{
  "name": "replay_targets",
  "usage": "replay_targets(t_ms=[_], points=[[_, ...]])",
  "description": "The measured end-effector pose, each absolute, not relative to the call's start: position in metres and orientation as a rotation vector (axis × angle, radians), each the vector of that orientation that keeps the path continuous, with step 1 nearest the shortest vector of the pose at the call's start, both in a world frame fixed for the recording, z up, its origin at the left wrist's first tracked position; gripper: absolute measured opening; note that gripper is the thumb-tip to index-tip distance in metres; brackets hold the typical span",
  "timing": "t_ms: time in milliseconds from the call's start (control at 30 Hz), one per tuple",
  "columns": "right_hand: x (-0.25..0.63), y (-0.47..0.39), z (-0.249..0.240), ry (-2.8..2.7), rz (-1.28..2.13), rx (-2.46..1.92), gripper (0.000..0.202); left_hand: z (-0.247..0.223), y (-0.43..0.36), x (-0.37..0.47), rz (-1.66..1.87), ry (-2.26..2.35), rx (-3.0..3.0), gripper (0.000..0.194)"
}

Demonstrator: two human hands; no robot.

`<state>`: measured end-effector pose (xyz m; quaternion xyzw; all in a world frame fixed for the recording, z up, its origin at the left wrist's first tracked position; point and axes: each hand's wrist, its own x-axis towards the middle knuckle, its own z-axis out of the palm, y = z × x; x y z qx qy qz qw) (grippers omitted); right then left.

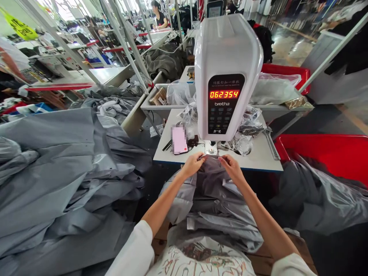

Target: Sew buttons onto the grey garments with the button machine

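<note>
On the white desk (258, 155) under the button machine (225, 76), the grey garment (214, 180) is best kept taut, pinched by left hand (193, 164) and right hand (231, 166).

garment factory | snap-fastening machine (227, 76) | heaps of grey cloth (57, 172) | rows of work tables (86, 76)

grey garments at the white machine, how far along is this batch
Done, apparently: the white machine's red counter reads 062354, though which pile is finished cannot be told. In hand: the left hand and right hand pinch the edge of a grey fabric garment at the machine's base. Left, probably: the large heap of grey garments on the left and more grey fabric in the red plastic bin.
</note>
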<state>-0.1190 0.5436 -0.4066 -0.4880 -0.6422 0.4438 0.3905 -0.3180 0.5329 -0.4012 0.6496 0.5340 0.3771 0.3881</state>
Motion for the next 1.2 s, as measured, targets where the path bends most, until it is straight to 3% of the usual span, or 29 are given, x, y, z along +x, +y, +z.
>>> replay_targets(t_ms=[167, 367, 833, 1200], points=[[-0.132, 0.568, -0.416, -1.617, 0.861, -1.316, 0.039, -0.422, 0.564, -0.305, 1.129, 1.585, 1.624, 0.036], [-0.139, 0.583, -0.424, -1.596, 0.774, -1.407, 0.036, -0.433, 0.581, -0.299, 1.043, 1.791, 1.589, 0.038], [-0.144, 0.576, -0.42, -1.658, 0.785, -1.456, 0.034, -0.439, 0.573, -0.301, 0.722, 2.079, 1.892, 0.032], [-0.143, 0.584, -0.424, -1.614, 0.731, -1.525, 0.03, -0.43, 0.574, -0.297, 0.73, 2.048, 1.85, 0.033]])
